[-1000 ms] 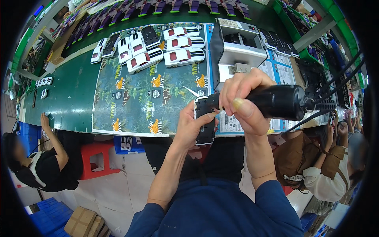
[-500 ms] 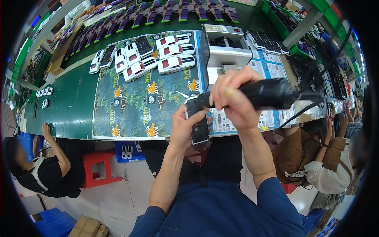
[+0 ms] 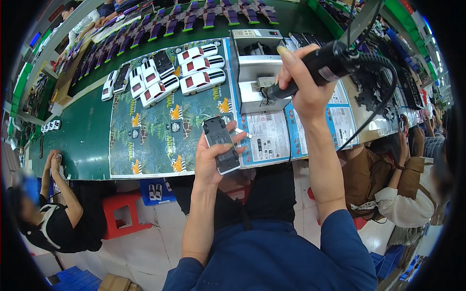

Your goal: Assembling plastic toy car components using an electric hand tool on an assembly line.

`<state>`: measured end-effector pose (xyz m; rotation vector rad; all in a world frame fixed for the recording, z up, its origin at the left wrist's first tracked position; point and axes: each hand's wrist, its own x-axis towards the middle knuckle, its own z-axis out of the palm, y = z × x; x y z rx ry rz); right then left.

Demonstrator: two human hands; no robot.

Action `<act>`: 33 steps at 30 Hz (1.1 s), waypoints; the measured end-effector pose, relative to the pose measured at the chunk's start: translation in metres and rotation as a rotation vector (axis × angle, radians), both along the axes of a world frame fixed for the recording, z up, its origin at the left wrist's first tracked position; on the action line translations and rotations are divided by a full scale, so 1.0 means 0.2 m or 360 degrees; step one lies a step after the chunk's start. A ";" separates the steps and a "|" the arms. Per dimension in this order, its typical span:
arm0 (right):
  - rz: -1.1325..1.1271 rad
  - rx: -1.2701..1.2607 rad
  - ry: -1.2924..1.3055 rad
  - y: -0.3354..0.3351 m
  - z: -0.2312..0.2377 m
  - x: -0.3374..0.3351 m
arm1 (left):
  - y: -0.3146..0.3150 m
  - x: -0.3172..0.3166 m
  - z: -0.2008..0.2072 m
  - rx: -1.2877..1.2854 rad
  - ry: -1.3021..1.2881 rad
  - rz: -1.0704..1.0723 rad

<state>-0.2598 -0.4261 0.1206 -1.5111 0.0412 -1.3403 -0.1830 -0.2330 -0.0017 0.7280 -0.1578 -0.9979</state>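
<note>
My left hand (image 3: pixel 206 162) grips a toy car (image 3: pixel 218 136) turned wheels-up, its black underside facing me. A white flap, perhaps a door, sticks out from the car's right side. My right hand (image 3: pixel 307 89) is wrapped around a black electric screwdriver (image 3: pixel 332 60) with a cable at its back end. The screwdriver's tip points down left at the small metal block on the front of a silver screw feeder (image 3: pixel 248 72); whether it touches cannot be made out. Several white toy cars (image 3: pixel 203 81) with black stripes stand on the patterned sheet beyond my left hand.
A printed animal sheet (image 3: pixel 155 140) covers the green bench. Purple and green parts (image 3: pixel 208 18) line the far side. Black parts (image 3: pixel 374 92) lie at the right. Co-workers sit on both sides. A red stool (image 3: pixel 124 213) and a blue bin (image 3: pixel 158 191) are below the bench's edge.
My right hand has carried the screwdriver away from the toy car, up and right to the screw feeder. My left hand has shifted slightly left, and the car's underside now shows fully.
</note>
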 end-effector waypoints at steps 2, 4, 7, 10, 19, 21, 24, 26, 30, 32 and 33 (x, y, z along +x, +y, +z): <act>-0.0030 -0.0024 0.0093 0.02 0.04 0.02 | 0.01 0.01 -0.01 -0.0025 0.0034 0.0012; -0.0004 -0.0011 0.0250 0.01 0.06 0.04 | 0.02 0.01 -0.02 -0.0056 0.0066 0.0029; 0.0266 0.0416 0.0309 0.05 0.06 0.01 | 0.02 0.01 -0.04 -0.0124 0.0252 0.0089; 0.0658 0.0523 0.0178 0.16 0.03 -0.13 | 0.00 -0.01 -0.03 -0.0084 0.0191 0.0128; 0.0910 0.0457 0.0117 0.41 -0.08 -0.13 | -0.02 0.03 -0.09 -0.0136 0.0207 0.0166; 0.0908 0.0464 0.0150 0.41 -0.09 -0.12 | -0.01 0.03 -0.10 -0.0149 0.0210 0.0156; 0.0888 0.0484 0.0252 0.41 -0.10 -0.12 | -0.01 0.03 -0.10 -0.0170 0.0220 0.0133; 0.0900 0.0573 0.0198 0.43 -0.11 -0.09 | -0.01 0.03 -0.09 -0.0175 0.0226 0.0124; 0.0986 0.0654 0.0234 0.43 -0.11 -0.07 | -0.02 0.04 -0.08 -0.0124 0.0289 0.0114; 0.1067 0.0550 0.0253 0.41 -0.11 -0.07 | -0.02 0.05 -0.08 -0.0122 0.0339 0.0101; 0.1145 0.0440 0.0269 0.40 -0.11 -0.06 | -0.02 0.05 -0.08 -0.0121 0.0397 0.0088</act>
